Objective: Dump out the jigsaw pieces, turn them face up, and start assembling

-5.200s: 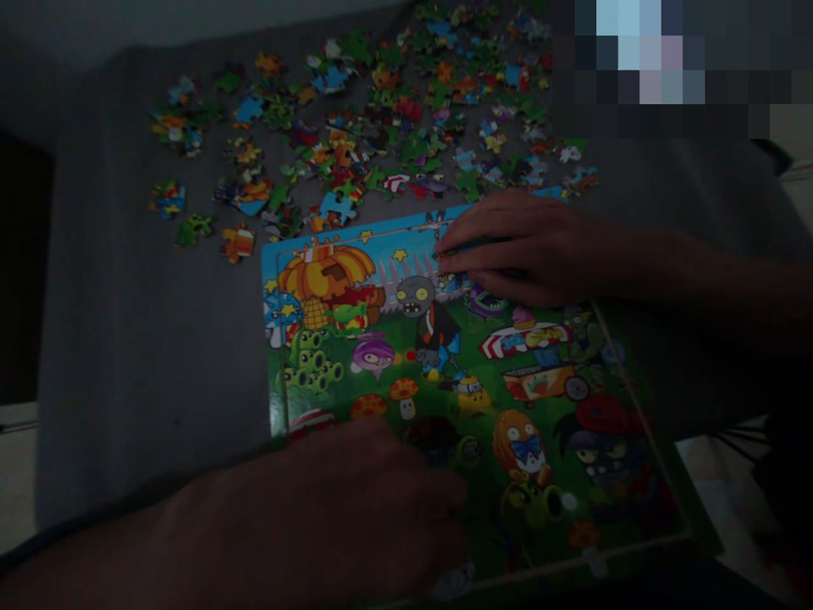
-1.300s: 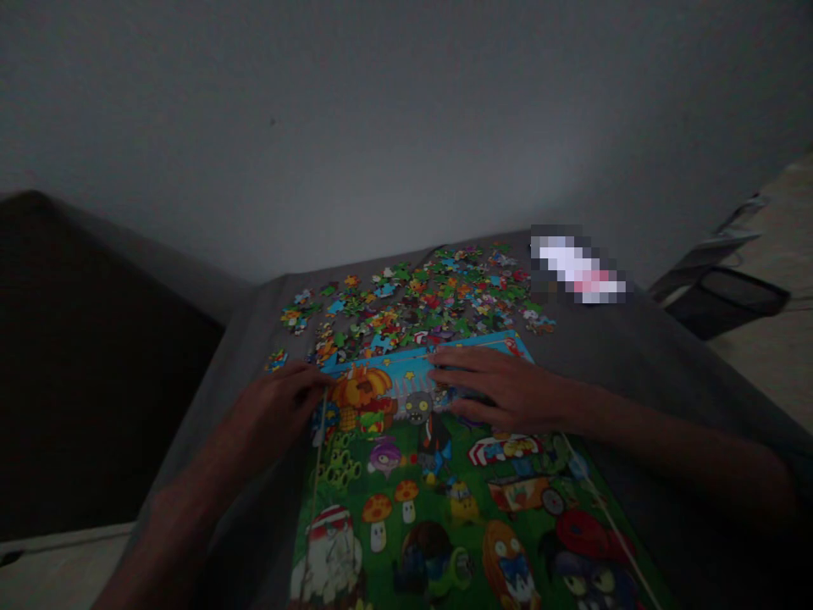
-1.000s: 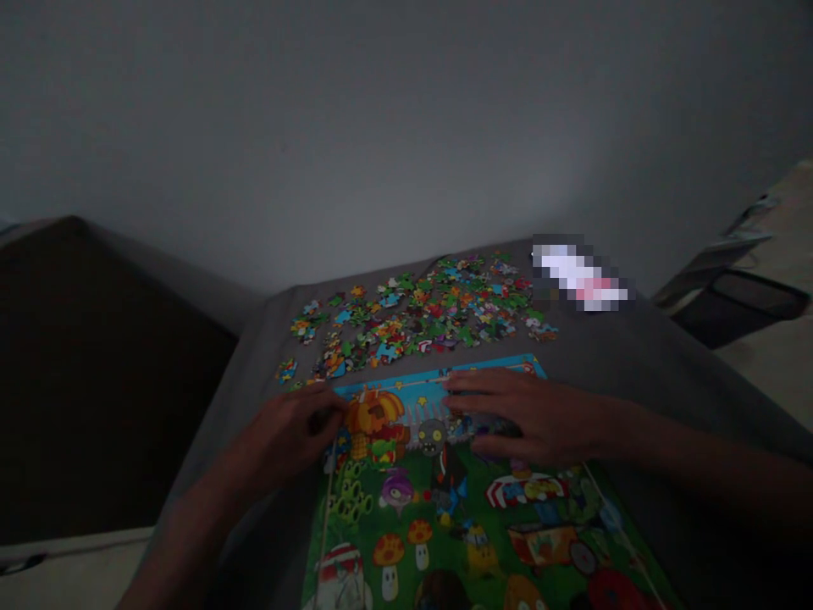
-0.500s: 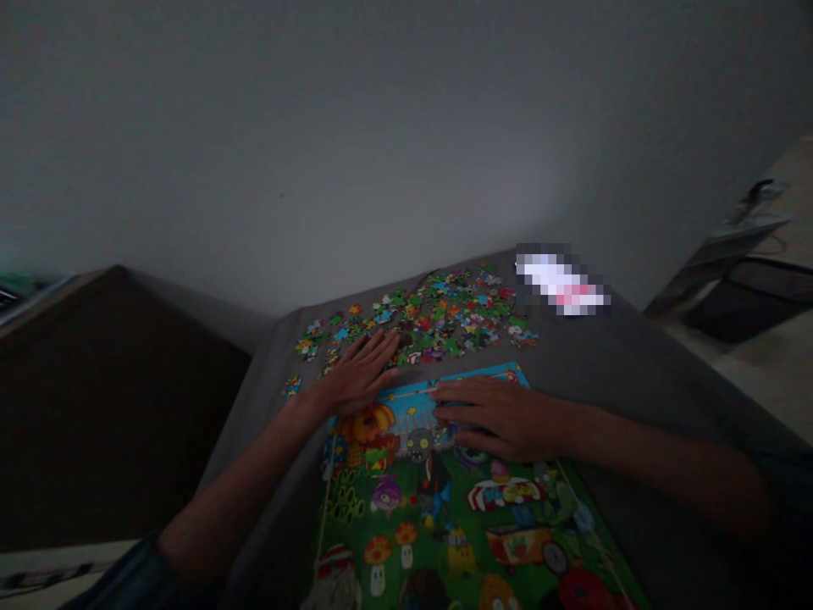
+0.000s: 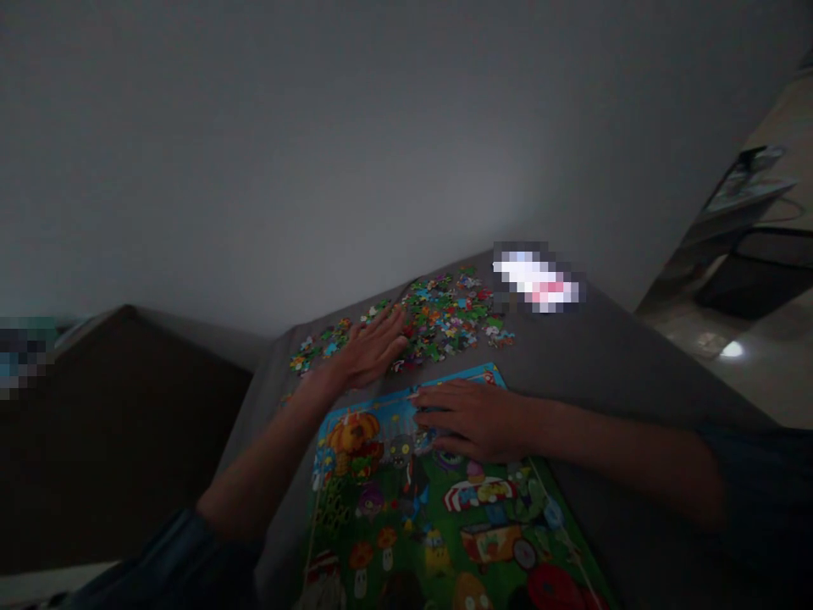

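Observation:
My left hand [image 5: 370, 349] reaches over the near left part of a heap of loose jigsaw pieces [image 5: 445, 318], palm down with its fingers stretched out. Whether it presses on the pieces or hovers just over them I cannot tell. Below the heap lies a colourful picture board [image 5: 425, 517] printed with cartoon plants and a grey zombie under a blue top strip. On the upper right of this board rests my right hand [image 5: 473, 415], flat, fingers spread and pointing left. Neither hand shows anything gripped.
Grey cloth [image 5: 590, 373] covers the table under the board and pieces. A bright, blurred-out rectangular screen [image 5: 537, 281] lies at the back right. Behind the table rises a plain wall [image 5: 356, 152]. A dark chair [image 5: 755, 271] stands off to the right, and a dark brown surface [image 5: 120, 432] is on the left.
My left hand has shifted up and farther over the jigsaw pieces, away from the board's top edge. My right hand stays on the board. The whole view has turned slightly.

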`<action>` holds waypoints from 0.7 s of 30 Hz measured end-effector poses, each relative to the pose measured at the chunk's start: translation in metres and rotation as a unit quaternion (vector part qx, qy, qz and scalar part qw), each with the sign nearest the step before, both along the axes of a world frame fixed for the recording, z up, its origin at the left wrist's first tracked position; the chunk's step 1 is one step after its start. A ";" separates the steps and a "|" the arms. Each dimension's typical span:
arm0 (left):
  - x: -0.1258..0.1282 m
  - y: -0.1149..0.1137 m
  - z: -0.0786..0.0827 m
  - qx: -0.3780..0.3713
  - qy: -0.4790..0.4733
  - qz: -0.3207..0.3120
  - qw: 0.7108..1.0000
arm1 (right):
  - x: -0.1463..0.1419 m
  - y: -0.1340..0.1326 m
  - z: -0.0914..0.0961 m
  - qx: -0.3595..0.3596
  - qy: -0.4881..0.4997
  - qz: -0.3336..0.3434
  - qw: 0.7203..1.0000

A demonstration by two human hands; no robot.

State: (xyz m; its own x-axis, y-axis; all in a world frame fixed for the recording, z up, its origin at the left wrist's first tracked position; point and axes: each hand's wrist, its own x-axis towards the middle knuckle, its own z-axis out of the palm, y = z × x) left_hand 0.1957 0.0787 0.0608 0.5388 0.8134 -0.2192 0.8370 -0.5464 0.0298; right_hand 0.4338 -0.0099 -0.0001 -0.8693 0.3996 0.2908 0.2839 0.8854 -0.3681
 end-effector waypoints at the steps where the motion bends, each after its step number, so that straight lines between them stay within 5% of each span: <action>1: 0.013 -0.003 -0.004 -0.013 0.001 -0.026 1.000 | 0.000 0.000 0.000 -0.001 0.001 0.001 1.000; 7: 0.067 0.001 -0.035 -0.036 0.002 -0.086 0.996 | -0.001 -0.002 -0.001 -0.014 0.000 -0.007 1.000; 12: 0.068 0.013 -0.028 -0.020 0.002 -0.057 0.998 | 0.000 -0.002 -0.004 -0.015 -0.013 -0.005 1.000; 16: 0.030 -0.006 -0.009 0.004 -0.007 -0.039 0.999 | 0.001 -0.001 -0.002 -0.016 -0.017 -0.005 1.000; 21: -0.061 -0.035 -0.006 0.033 0.004 0.058 0.998 | 0.001 0.001 -0.001 -0.019 -0.014 -0.002 1.000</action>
State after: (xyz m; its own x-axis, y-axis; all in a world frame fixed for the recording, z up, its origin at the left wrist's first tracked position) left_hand 0.1346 0.0438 0.0552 0.4393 0.8828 -0.1662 0.8944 -0.4471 -0.0104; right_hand 0.4353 -0.0094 -0.0010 -0.8751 0.4143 0.2500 0.2991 0.8693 -0.3934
